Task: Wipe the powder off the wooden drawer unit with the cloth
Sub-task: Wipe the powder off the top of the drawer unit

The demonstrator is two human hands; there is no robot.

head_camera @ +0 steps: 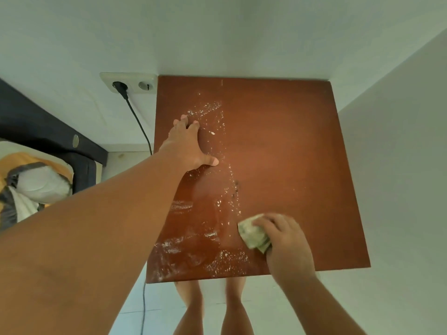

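The reddish-brown wooden drawer unit top [285, 146] fills the middle of the head view. White powder [212, 259] lies scattered over its left half, in a streak from the far middle down to the near left corner; the right half looks clean. My left hand [187, 146] rests flat on the left side of the top, fingers spread, holding nothing. My right hand [285, 240] presses a crumpled pale green cloth [254, 234] onto the wood near the front edge, just right of the powder.
White walls close in behind and to the right of the unit. A double wall socket [128, 84] with a black plug and cable [140, 126] sits at the left. A dark bed frame [48, 131] with bedding is farther left. My legs stand on pale floor tiles.
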